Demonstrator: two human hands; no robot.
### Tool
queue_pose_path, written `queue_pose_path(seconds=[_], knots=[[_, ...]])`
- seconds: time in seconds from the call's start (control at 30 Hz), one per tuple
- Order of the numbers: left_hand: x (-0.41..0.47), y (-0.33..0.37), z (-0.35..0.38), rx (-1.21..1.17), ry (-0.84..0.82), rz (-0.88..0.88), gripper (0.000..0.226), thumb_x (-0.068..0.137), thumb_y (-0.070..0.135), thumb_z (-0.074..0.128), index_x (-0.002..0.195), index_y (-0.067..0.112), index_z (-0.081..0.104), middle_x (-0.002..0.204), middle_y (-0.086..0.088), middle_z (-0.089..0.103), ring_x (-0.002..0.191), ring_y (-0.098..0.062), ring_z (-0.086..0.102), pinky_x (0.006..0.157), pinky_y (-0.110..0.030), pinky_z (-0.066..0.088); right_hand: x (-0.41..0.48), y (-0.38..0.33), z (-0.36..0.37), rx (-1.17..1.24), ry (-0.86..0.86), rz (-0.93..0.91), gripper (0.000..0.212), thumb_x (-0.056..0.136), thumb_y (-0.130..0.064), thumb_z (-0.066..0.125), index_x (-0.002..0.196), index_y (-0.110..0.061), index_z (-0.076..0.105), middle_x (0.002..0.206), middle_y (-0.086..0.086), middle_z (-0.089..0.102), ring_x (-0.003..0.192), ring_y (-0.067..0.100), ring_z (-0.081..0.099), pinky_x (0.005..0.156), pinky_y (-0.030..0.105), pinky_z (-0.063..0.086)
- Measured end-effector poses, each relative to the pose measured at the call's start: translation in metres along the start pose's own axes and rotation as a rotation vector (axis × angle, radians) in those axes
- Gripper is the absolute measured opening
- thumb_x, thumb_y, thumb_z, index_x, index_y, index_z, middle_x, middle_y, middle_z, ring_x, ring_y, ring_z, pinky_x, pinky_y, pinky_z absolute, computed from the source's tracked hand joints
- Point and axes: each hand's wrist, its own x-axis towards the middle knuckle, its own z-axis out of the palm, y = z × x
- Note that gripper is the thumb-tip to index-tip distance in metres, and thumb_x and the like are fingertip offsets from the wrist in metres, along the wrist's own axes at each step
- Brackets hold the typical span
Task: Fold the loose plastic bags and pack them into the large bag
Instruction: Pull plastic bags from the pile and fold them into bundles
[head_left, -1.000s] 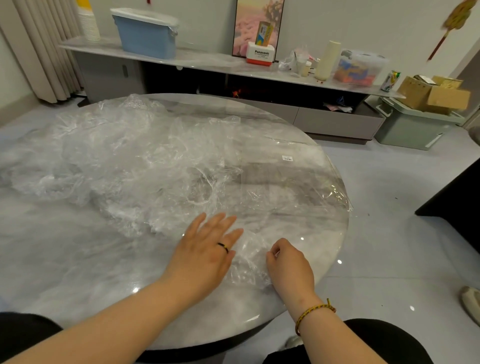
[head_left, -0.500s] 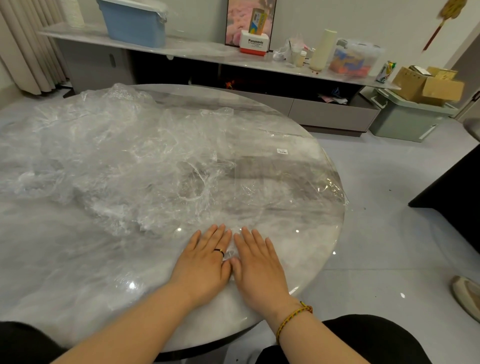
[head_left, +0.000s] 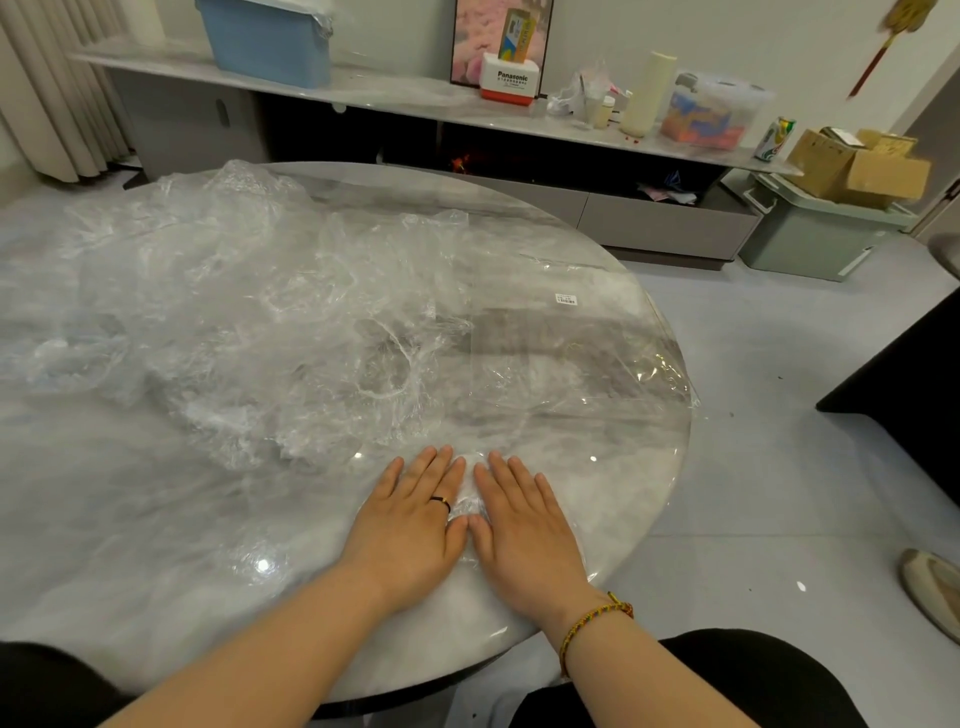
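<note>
A heap of crumpled clear plastic bags (head_left: 234, 322) covers the left and middle of the round marble table (head_left: 130, 545). A flatter clear bag with a small white label (head_left: 566, 299) lies spread toward the table's right edge. My left hand (head_left: 410, 525) and my right hand (head_left: 524, 525) lie flat side by side near the front edge, fingers straight, pressing down on a small folded piece of clear plastic (head_left: 467, 493) that shows between them.
A long low sideboard (head_left: 649, 223) stands behind the table with a blue bin (head_left: 270, 41), a Panasonic box (head_left: 509, 78) and a clear container (head_left: 711, 109). A green crate with cardboard boxes (head_left: 826, 228) sits on the floor at right. A shoe (head_left: 935, 592) lies at far right.
My right hand, curled on the plastic a second ago, has opened and moved left beside the left hand. Both palms now press the plastic flat.
</note>
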Motion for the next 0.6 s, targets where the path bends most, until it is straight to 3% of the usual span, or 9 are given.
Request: queue_pose_path(seconds=[0.1, 0.2, 0.27, 0.3, 0.37, 0.43, 0.47, 0.5, 0.6], knots=[[0.0, 0.001, -0.001, 0.007, -0.005, 0.0, 0.102, 0.05, 0.049, -0.026, 0.146, 0.019, -0.012, 0.141, 0.014, -0.026, 0.124, 0.001, -0.029, 0.103, -0.025, -0.022, -0.002, -0.001, -0.006, 0.08, -0.15, -0.018, 0.116, 0.047, -0.061, -0.035, 0.149, -0.02, 0.001, 0.156, -0.003, -0.01, 0.143, 0.013, -0.012, 0.102, 0.02, -0.023], [0.0, 0.001, -0.002, 0.017, -0.014, -0.01, 0.103, 0.049, 0.049, -0.026, 0.146, 0.018, -0.01, 0.15, 0.01, -0.021, 0.137, -0.005, -0.023, 0.103, -0.025, -0.021, -0.002, -0.005, -0.013, 0.098, -0.126, -0.016, 0.091, 0.073, -0.066, -0.018, 0.149, -0.021, 0.003, 0.156, -0.004, -0.009, 0.143, 0.011, -0.012, 0.102, 0.021, -0.02], [0.001, -0.001, -0.002, 0.015, -0.033, -0.008, 0.104, 0.049, 0.052, -0.024, 0.147, 0.019, -0.007, 0.152, 0.009, -0.019, 0.137, -0.004, -0.02, 0.106, -0.025, -0.018, -0.002, -0.007, -0.015, 0.104, -0.044, 0.032, 0.064, 0.09, -0.045, 0.011, 0.147, -0.018, 0.021, 0.156, 0.002, 0.009, 0.144, 0.016, 0.005, 0.107, 0.022, -0.009], [0.002, -0.002, -0.005, -0.002, -0.038, -0.003, 0.104, 0.051, 0.056, -0.021, 0.148, 0.02, -0.003, 0.154, 0.007, -0.013, 0.14, -0.005, -0.016, 0.109, -0.024, -0.014, -0.002, -0.008, -0.015, 0.067, 0.084, 0.04, 0.055, 0.089, -0.033, 0.026, 0.138, -0.012, 0.041, 0.149, 0.008, 0.033, 0.139, 0.022, 0.027, 0.11, 0.023, 0.008], [0.004, -0.005, -0.014, -0.078, -0.023, -0.01, 0.087, 0.073, 0.064, -0.003, 0.148, 0.022, 0.013, 0.156, 0.006, 0.005, 0.143, -0.008, 0.003, 0.113, -0.022, 0.001, -0.003, -0.008, -0.018, 0.05, 0.258, 0.016, 0.04, 0.07, -0.031, 0.041, 0.096, -0.017, 0.069, 0.103, 0.002, 0.068, 0.103, 0.021, 0.059, 0.09, 0.023, 0.045], [0.008, -0.009, -0.026, -0.204, 0.028, -0.05, 0.052, 0.096, 0.047, 0.026, 0.141, 0.021, 0.034, 0.148, 0.004, 0.033, 0.136, -0.011, 0.027, 0.107, -0.021, 0.022, -0.009, -0.007, -0.03, 0.026, 0.345, -0.008, 0.018, 0.056, -0.032, 0.056, 0.07, -0.025, 0.065, 0.075, -0.008, 0.062, 0.078, 0.013, 0.053, 0.065, 0.02, 0.043], [0.01, -0.011, -0.031, -0.27, 0.048, -0.071, 0.043, 0.098, 0.037, 0.034, 0.137, 0.021, 0.041, 0.141, 0.004, 0.044, 0.13, -0.011, 0.037, 0.102, -0.021, 0.029, -0.012, -0.006, -0.037, -0.017, 0.283, 0.036, 0.015, 0.055, -0.029, 0.065, 0.069, -0.024, 0.063, 0.074, -0.007, 0.059, 0.075, 0.013, 0.053, 0.064, 0.02, 0.038], [0.012, -0.014, -0.035, -0.314, 0.048, -0.094, 0.038, 0.097, 0.032, 0.039, 0.133, 0.02, 0.045, 0.134, 0.005, 0.05, 0.124, -0.01, 0.044, 0.096, -0.02, 0.034, -0.014, -0.005, -0.045, -0.066, 0.192, 0.081, 0.015, 0.062, -0.026, 0.068, 0.076, -0.021, 0.063, 0.08, -0.004, 0.059, 0.079, 0.016, 0.054, 0.069, 0.023, 0.036], [0.014, -0.021, -0.038, -0.328, -0.002, -0.163, 0.032, 0.092, 0.023, 0.052, 0.123, 0.019, 0.052, 0.108, 0.006, 0.057, 0.098, -0.011, 0.054, 0.078, -0.017, 0.037, -0.021, 0.009, -0.051, -0.053, -0.039, 0.102, 0.016, 0.089, -0.015, 0.046, 0.102, -0.016, 0.054, 0.098, 0.001, 0.051, 0.088, 0.016, 0.042, 0.074, 0.025, 0.028]])
